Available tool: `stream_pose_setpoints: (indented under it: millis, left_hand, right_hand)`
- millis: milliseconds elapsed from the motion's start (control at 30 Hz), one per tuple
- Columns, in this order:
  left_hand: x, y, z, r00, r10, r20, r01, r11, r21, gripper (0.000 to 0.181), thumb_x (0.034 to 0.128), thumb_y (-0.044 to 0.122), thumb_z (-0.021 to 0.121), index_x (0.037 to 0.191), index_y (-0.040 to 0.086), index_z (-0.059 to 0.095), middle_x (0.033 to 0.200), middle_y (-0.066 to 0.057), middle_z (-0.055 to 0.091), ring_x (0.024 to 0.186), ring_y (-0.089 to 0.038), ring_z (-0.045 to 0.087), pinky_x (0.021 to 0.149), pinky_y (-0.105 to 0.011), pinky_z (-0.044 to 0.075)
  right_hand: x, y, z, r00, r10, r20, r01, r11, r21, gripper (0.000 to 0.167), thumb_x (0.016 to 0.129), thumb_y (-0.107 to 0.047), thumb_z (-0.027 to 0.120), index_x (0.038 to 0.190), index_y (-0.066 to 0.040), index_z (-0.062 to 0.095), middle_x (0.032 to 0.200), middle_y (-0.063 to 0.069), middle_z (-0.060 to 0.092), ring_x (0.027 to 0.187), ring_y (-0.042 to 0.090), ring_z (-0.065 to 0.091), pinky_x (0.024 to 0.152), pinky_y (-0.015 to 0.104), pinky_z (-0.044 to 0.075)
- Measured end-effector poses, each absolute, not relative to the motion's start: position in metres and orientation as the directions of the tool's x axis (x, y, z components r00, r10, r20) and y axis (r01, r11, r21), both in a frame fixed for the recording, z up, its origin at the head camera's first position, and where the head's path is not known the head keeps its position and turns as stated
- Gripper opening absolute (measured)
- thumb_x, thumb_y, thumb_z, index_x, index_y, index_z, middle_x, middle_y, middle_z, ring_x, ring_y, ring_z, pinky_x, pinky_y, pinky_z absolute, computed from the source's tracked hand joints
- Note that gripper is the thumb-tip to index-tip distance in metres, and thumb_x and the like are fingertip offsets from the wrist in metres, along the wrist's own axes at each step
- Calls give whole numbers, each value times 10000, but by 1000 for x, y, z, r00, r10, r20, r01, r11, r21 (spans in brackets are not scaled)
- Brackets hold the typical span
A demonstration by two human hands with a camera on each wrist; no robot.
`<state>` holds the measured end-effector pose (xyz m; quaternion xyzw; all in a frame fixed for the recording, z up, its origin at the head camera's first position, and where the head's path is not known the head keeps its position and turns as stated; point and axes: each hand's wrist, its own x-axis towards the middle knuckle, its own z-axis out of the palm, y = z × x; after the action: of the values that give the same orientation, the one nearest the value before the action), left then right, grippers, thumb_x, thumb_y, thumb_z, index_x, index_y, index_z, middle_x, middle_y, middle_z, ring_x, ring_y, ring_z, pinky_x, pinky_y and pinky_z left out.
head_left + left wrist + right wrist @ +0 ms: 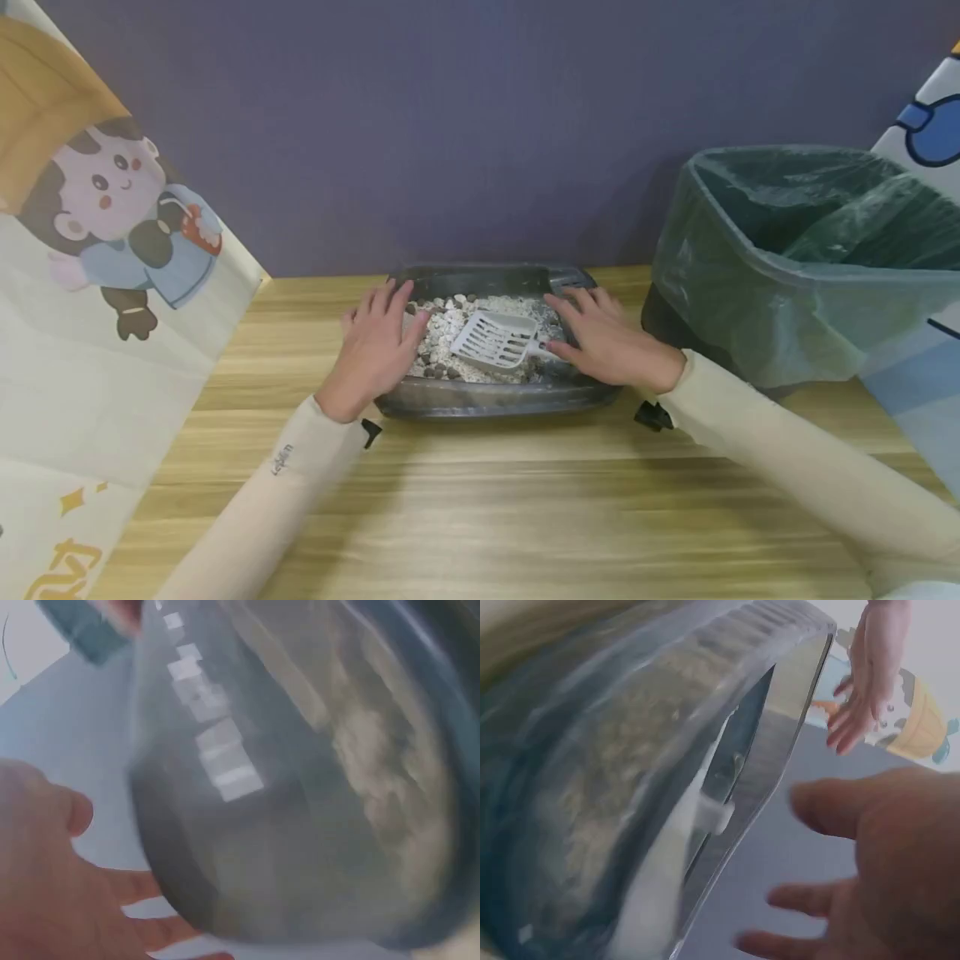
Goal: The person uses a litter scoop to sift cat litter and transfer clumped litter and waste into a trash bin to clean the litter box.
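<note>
A dark grey, see-through litter box (495, 400) stands on the table against the wall. White litter with brown lumps (438, 333) lies in it. On the litter rests a white slotted litter scoop (487, 342), its handle pointing right and partly hidden under my right hand (611, 337). That hand hovers over the box's right end, fingers spread, and grips nothing. My left hand (375, 350) is over the left end, fingers straight and apart. In the left wrist view its fingers (161, 930) reach beside the box wall (255, 900); contact cannot be told.
To the right stands a large dark bin (750, 267) lined with a clear bag, close to my right forearm. A purple-grey wall (450, 125) rises behind the box. Printed cartoon panels (135, 217) flank the wooden table (487, 500).
</note>
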<state>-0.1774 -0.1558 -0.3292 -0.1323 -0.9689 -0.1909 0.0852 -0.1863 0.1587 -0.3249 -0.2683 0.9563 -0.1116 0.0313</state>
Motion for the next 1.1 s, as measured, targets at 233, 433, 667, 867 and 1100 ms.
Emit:
stream_pose_setpoints:
  millis: [233,433,667,867,1100]
  left_hand:
    - [-196,-188,-343,-952,143,272,273,799,536,540,1020,308,305,1454,-13,288,1445,-235,332,1323,-393,294,1086,-538,218]
    - [-203,-198,-357,-965,117,233,239,752,614,487,1013,203,321,1432,-44,310,1436,-245,340,1323,-382,307,1083,-521,244]
    - [-205,-197,-362,-977,126,171,210,697,686,488,996,146,331,1443,-42,274,1429,-226,347,1231,-358,422,1034,-504,328]
    - [-207,-197,-364,-971,132,201,235,689,686,475,986,115,340,1419,-74,293,1416,-259,352,1310,-387,321,1088,-503,238]
    - [-207,-196,-368,-975,124,186,220,672,707,476,988,117,329,1429,-57,283,1406,-255,363,1300,-385,336,1081,-501,256]
  right_hand:
    - [-184,174,-337,-845,-534,0,-522,825,-215,349,900,-280,657,1150,-46,591,1132,129,476,953,292,392,736,414,389]
    - [-189,171,-339,-841,-537,68,-540,825,-164,210,882,-226,682,948,-48,593,915,74,494,811,250,417,664,366,378]
    - [-180,168,-302,-855,-494,160,-518,829,-209,221,914,-204,642,1024,-21,586,815,57,555,589,165,475,471,306,399]
    - [-174,170,-274,-814,-535,227,-571,810,-137,225,883,-152,675,1036,13,678,874,103,580,668,194,545,553,329,483]
    - [-177,168,-281,-802,-560,208,-587,803,-104,183,871,-116,685,987,25,689,816,106,569,641,207,539,531,307,498]
